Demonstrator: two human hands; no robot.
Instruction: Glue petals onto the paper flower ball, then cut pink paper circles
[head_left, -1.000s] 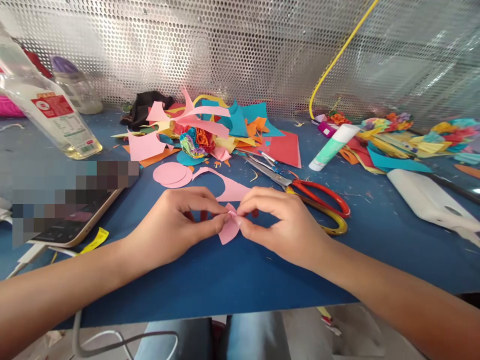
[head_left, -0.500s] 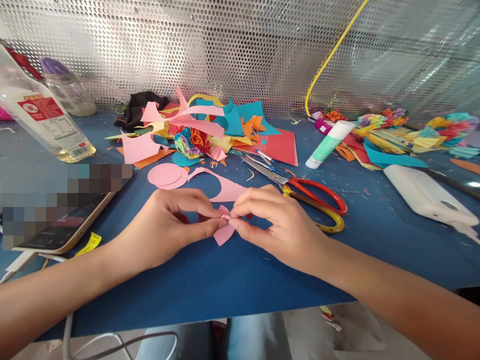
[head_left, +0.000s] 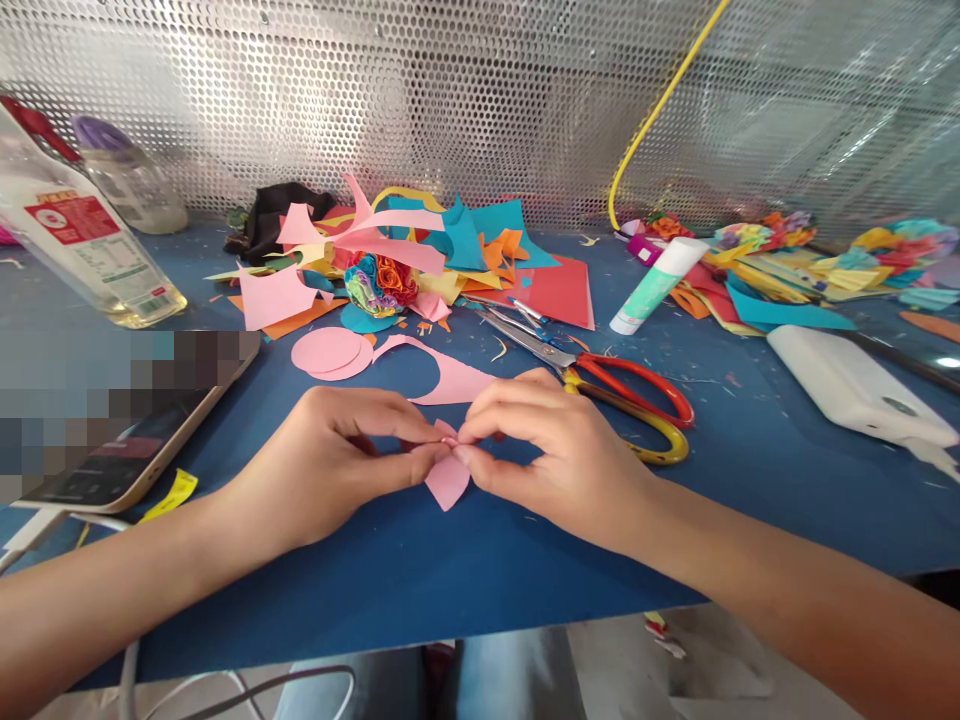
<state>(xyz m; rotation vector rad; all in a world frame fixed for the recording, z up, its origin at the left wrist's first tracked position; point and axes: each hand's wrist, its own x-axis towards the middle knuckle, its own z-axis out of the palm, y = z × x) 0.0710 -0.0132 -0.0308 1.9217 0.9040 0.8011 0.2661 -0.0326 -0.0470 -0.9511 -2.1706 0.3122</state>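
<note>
- Left hand [head_left: 330,455] and right hand [head_left: 555,450] pinch one small pink paper piece [head_left: 447,475] together.
- Scissors [head_left: 600,385] lie just right of it.
- Pink paper circles [head_left: 334,352] lie behind-left of it.

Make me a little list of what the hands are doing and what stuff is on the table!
left hand: pinches the small pink paper piece
right hand: pinches the same piece from the other side
table: blue
behind the hands: pink paper circles, pile of coloured scraps
right of the hands: scissors, red and yellow handles, lying flat
further right: glue stick
left: phone, bottle
</note>
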